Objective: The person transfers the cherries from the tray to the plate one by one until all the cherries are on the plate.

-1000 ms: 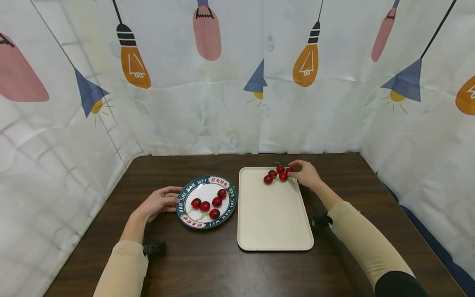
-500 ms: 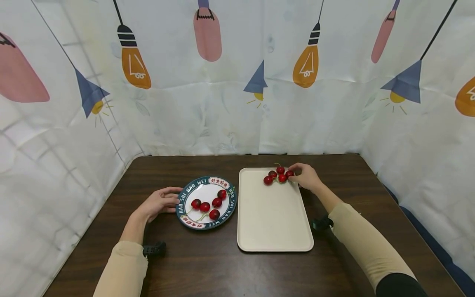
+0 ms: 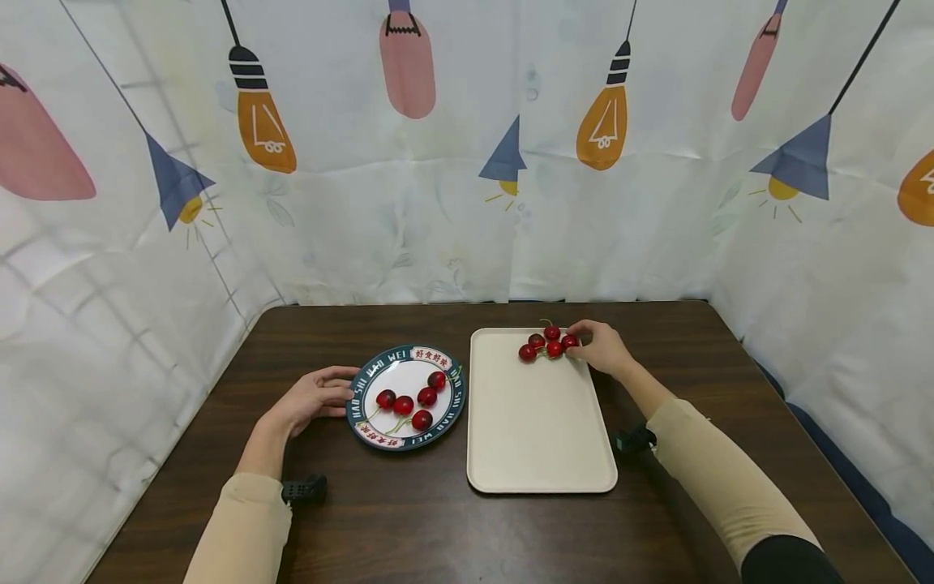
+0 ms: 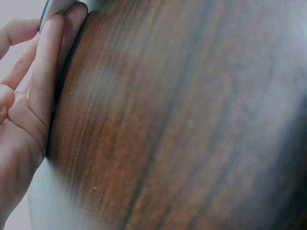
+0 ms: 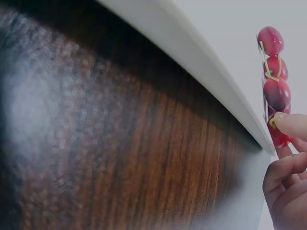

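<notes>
In the head view my left hand holds the left rim of a round plate with a teal, lettered border. In the left wrist view my fingers lie against both sides of that rim. Several red cherries with green stems lie on the plate. At the far right corner of the cream rectangular tray, my right hand pinches a cherry between thumb and finger. More cherries sit close beside it. The right wrist view shows my thumb over the cherry's stem end, partly hiding it.
Plate and tray stand side by side on a dark wooden table, a narrow gap between them. Behind and on both sides hangs a white curtain printed with lamps and bulbs. Each wrist carries a dark strapped device.
My right fingers have settled slightly lower over the cherry at the tray's corner. A neighbouring cherry has shifted a little to the left. My left hand and the plate stay in place.
</notes>
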